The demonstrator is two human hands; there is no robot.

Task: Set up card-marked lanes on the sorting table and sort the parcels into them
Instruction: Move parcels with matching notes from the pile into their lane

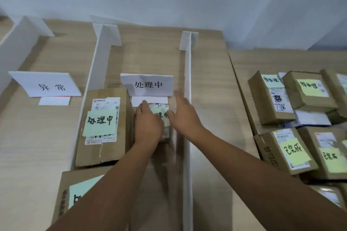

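Nearest you, the near parcel (75, 193) is sitting at the bottom edge of the frame in the middle lane, partly hidden under your left forearm.

The sorting table (37, 146) is butting edge to edge against a second table (262, 58) on your right. That table is carrying a pile of parcels (300, 127) packed close together with green notes on top.

The left divider (97, 58) and the right divider (187, 118) are standing upright and bounding the middle lane.

The large parcel (103, 127) is lying with its left edge against the left divider. The small parcel (162, 116) is sitting just beside it, in front of the middle card (148, 84). A strip of bare wood is showing between the small parcel and the right divider.

The left card (47, 85) is standing in the lane to the left.

Your left hand (148, 124) is lying palm-down on the small parcel, fingers stretched loosely toward its far edge and gripping nothing visibly. Your right hand (185, 116) is hovering at the parcel's right side, fingers straight and pointing at the card, thumb touching the parcel's edge. Motion blur is hiding finer contact.
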